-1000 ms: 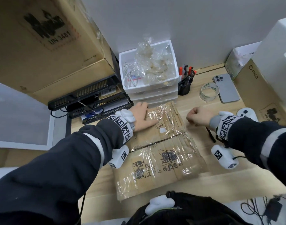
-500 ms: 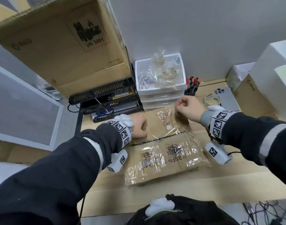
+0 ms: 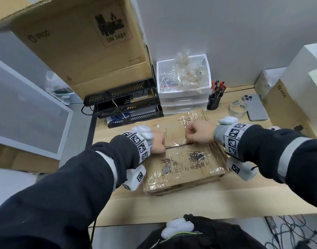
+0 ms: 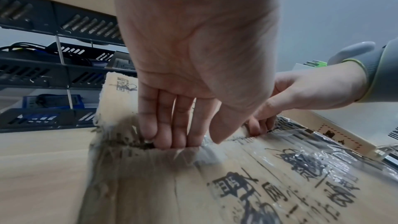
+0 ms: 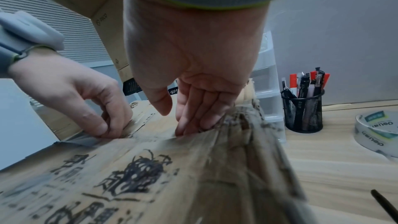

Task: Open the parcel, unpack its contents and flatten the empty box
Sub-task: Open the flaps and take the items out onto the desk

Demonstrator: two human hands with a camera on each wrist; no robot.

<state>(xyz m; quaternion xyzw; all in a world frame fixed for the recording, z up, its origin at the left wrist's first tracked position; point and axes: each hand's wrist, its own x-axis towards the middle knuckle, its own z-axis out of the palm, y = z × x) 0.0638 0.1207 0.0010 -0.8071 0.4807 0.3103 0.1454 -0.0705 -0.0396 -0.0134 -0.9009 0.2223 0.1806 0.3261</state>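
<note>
To the left of the hands a white-framed panel [image 3: 26,108] leans near the table edge. Beyond the left hand [image 3: 157,145] stands a black paper tray rack [image 3: 125,103] with a large brown carton [image 3: 78,42] on top of it. The table [image 3: 208,196] is light wood, and the wall behind it is plain grey.

The parcel [image 3: 183,162], a flat cardboard box wrapped in clear tape, lies on the table under both hands. The left hand has its fingers [image 4: 165,125] curled into the middle seam at the left end, hooked on the flap edge. The right hand [image 3: 199,133] has its fingers [image 5: 193,117] curled into the same seam, further right.

Beyond the right hand are white plastic drawers [image 3: 184,97], a black pen cup [image 3: 213,102], a tape roll [image 3: 238,107] and a phone [image 3: 255,109]. Further right stand more boxes [image 3: 280,103].
</note>
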